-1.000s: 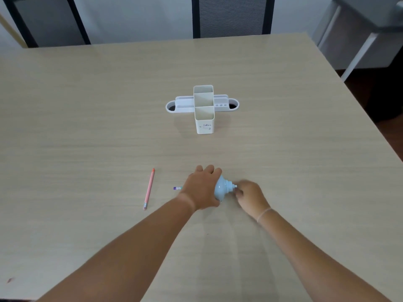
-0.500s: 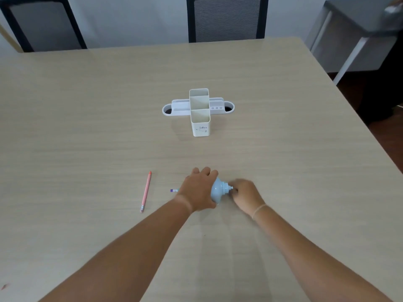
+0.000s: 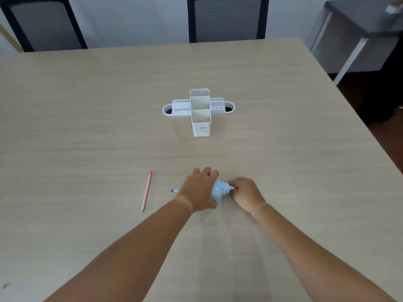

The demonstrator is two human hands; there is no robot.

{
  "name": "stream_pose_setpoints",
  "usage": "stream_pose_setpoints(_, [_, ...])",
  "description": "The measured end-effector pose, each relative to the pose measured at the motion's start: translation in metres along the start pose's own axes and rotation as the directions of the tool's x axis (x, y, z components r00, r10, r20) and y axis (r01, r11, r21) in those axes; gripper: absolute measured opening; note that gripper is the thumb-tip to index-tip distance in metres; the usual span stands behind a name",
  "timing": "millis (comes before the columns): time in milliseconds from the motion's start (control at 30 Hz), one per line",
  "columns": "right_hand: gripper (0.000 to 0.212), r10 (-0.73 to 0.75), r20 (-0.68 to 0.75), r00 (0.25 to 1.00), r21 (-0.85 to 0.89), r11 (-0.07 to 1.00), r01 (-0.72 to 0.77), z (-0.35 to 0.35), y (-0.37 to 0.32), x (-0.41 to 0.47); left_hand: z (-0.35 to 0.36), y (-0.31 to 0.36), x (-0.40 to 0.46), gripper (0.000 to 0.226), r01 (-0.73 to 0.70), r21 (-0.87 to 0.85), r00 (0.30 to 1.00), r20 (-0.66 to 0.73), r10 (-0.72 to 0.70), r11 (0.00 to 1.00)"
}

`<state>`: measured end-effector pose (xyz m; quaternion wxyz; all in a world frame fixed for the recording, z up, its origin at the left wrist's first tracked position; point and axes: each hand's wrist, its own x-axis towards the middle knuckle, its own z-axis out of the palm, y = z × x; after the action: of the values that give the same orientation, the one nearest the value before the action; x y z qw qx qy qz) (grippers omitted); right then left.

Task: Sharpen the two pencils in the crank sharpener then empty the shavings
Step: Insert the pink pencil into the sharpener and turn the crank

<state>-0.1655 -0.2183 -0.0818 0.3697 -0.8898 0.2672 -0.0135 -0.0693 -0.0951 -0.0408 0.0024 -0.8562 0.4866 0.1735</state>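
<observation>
A light-blue crank sharpener (image 3: 218, 190) lies on the table in front of me. My left hand (image 3: 199, 189) covers and grips its body. My right hand (image 3: 245, 194) is closed on the crank at its right end. A pencil sits in the sharpener; only its purple end (image 3: 174, 190) pokes out to the left of my left hand. A second, pink pencil (image 3: 146, 191) lies loose on the table further left, with its eraser end towards me.
A white desk organiser (image 3: 200, 112) stands at the middle of the wooden table (image 3: 87, 127). Two dark chairs (image 3: 226, 18) stand at the far edge. A grey side table (image 3: 359, 35) is off to the right.
My right hand has shifted a little around the crank end of the sharpener. My left hand, the sharpener and the pink pencil stay where they were.
</observation>
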Motion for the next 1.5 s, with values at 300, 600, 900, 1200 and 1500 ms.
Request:
stream_pose_setpoints(300, [0.016,-0.147,-0.243,0.959,0.161,0.969,0.189,-0.028,-0.024,-0.042,0.000,-0.001,0.000,0.064,-0.013,0.019,1.000,-0.001,0.013,1.000])
stream_pose_setpoints(600, [0.019,-0.001,0.002,1.000,0.025,1.000,0.000,0.005,0.004,-0.018,-0.002,0.001,-0.003,0.066,0.003,0.002,1.000,0.009,-0.003,1.000])
stream_pose_setpoints(900, [0.014,-0.129,-0.270,0.954,0.127,0.978,0.168,-0.030,-0.025,-0.030,-0.001,0.000,-0.002,0.063,-0.012,0.008,1.000,0.005,0.012,1.000])
stream_pose_setpoints(1200, [0.019,0.021,-0.035,0.999,0.037,0.999,-0.020,0.010,0.008,-0.012,-0.001,0.000,-0.002,0.066,-0.015,0.007,1.000,0.003,0.015,1.000])
stream_pose_setpoints(1500, [0.019,-0.096,-0.245,0.965,0.145,0.980,0.134,-0.021,-0.023,-0.055,-0.002,-0.001,-0.003,0.062,-0.017,0.008,1.000,-0.005,0.018,1.000])
